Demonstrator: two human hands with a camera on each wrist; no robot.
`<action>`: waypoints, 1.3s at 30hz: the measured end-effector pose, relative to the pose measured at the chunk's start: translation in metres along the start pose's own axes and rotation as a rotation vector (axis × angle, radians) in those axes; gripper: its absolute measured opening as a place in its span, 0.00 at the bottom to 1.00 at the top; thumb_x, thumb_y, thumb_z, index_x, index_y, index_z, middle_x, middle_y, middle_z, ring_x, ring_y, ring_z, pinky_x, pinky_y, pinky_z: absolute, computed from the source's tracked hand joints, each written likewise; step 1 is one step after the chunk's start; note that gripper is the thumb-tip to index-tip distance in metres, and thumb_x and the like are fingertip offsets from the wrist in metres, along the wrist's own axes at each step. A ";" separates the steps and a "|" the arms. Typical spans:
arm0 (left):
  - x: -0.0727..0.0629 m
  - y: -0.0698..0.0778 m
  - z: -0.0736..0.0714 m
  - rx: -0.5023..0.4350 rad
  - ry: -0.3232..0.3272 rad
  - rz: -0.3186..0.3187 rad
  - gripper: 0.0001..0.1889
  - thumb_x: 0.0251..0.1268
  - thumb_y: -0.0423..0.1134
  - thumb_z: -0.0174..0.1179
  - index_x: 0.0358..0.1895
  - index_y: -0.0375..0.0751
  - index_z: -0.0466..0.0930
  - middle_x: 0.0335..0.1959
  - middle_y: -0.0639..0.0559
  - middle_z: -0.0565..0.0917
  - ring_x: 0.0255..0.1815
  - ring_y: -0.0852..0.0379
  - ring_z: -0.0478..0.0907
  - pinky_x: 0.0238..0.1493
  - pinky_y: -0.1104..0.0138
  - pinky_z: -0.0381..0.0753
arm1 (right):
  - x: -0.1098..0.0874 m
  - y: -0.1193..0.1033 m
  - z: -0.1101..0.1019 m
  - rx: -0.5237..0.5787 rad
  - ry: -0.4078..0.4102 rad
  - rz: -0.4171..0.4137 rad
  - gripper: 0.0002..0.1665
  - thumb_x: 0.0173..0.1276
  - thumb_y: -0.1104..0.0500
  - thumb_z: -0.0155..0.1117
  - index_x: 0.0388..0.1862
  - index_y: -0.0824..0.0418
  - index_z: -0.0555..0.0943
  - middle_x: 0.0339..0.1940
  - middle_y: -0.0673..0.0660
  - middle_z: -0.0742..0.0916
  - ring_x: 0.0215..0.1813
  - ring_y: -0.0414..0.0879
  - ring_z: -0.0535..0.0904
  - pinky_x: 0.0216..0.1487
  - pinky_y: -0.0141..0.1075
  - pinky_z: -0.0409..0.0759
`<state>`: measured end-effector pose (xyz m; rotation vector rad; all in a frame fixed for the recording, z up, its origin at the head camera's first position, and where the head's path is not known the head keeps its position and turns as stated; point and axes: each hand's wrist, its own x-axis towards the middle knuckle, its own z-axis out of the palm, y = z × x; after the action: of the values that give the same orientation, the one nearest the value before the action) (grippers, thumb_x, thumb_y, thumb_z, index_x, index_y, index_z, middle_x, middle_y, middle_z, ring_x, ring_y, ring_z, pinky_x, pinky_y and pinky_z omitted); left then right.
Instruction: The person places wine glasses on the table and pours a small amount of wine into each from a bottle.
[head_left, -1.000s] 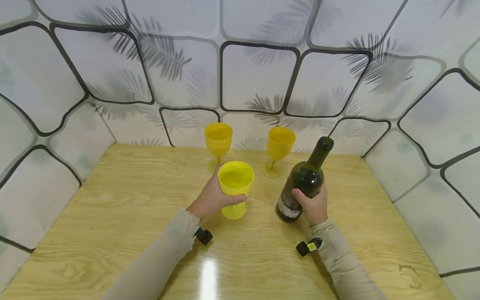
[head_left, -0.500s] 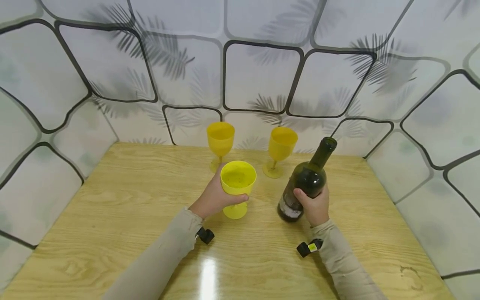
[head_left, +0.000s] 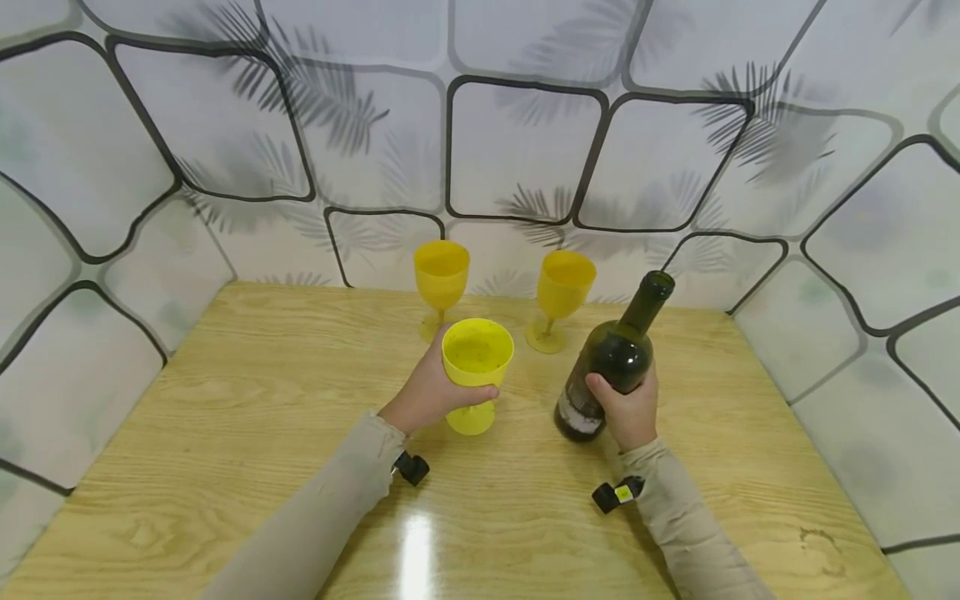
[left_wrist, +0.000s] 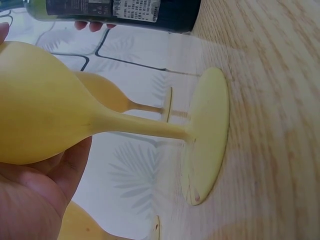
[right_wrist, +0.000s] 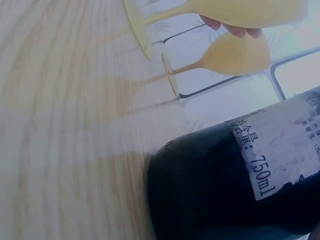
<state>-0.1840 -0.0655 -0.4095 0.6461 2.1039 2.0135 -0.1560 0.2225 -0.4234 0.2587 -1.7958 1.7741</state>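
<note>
My left hand [head_left: 429, 385] grips a bright yellow plastic goblet [head_left: 477, 350] by the bowl, thumb across its front. In the left wrist view the round foot [left_wrist: 207, 137] of this upright goblet is right at the tabletop. To the right, my right hand [head_left: 628, 408] holds a dark green wine bottle [head_left: 618, 354] round its body. The bottle has no cap, its neck leaning to the upper right in the head view. A worn white label reading 750ml [right_wrist: 280, 150] shows in the right wrist view. Bottle and held goblet stand apart.
Behind the hands, two more yellow goblets stand upright near the wall, a left one [head_left: 441, 275] and a right one [head_left: 564, 285]. Patterned wall covering [head_left: 525, 150] encloses the wooden table [head_left: 247, 392] at the back and both sides.
</note>
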 end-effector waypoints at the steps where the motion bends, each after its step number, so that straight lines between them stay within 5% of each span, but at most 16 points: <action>1: 0.000 0.000 0.000 0.003 0.001 -0.001 0.46 0.53 0.33 0.79 0.72 0.55 0.60 0.63 0.50 0.76 0.59 0.48 0.78 0.63 0.50 0.79 | 0.000 0.000 0.000 -0.001 0.002 0.003 0.39 0.54 0.72 0.76 0.67 0.61 0.75 0.53 0.45 0.86 0.56 0.40 0.81 0.60 0.30 0.76; 25: 0.000 0.001 0.001 -0.006 -0.004 0.017 0.45 0.54 0.32 0.78 0.72 0.52 0.59 0.62 0.49 0.76 0.59 0.48 0.78 0.62 0.51 0.79 | -0.003 -0.005 0.002 -0.105 0.039 0.038 0.42 0.53 0.72 0.74 0.69 0.66 0.72 0.54 0.41 0.83 0.57 0.39 0.79 0.60 0.30 0.73; 34: 0.000 0.002 0.001 -0.011 -0.006 0.008 0.46 0.54 0.32 0.79 0.72 0.54 0.59 0.63 0.50 0.76 0.60 0.48 0.77 0.63 0.51 0.79 | -0.001 -0.011 0.003 -0.132 0.018 -0.028 0.41 0.50 0.75 0.74 0.67 0.69 0.72 0.53 0.42 0.84 0.56 0.40 0.79 0.62 0.32 0.73; 39: 0.001 0.003 0.002 -0.010 0.000 0.011 0.46 0.53 0.33 0.79 0.72 0.54 0.59 0.63 0.50 0.76 0.60 0.48 0.77 0.64 0.51 0.78 | 0.005 -0.016 0.001 -0.236 -0.006 -0.063 0.42 0.49 0.71 0.78 0.65 0.71 0.73 0.50 0.41 0.85 0.52 0.39 0.81 0.57 0.31 0.75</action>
<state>-0.1831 -0.0635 -0.4063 0.6572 2.0928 2.0284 -0.1515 0.2213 -0.4073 0.2225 -1.9581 1.5024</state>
